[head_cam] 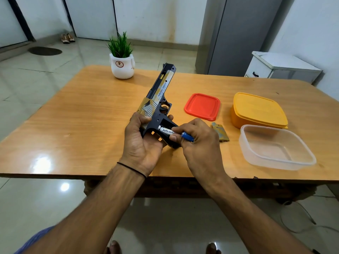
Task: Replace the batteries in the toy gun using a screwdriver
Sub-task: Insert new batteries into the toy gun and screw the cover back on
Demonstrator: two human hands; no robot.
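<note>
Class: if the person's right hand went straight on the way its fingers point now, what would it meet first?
The right hand points left, its fingers pinching a battery whose tip is at the open grip of the toy gun. It would probably meet that grip first, with the left hand behind.

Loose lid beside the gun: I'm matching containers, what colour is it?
The lid is red; head view shows it best.

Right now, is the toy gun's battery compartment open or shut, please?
Open: its cover lies on the table, and the right hand holds a battery at the toy gun's cavity.
</note>
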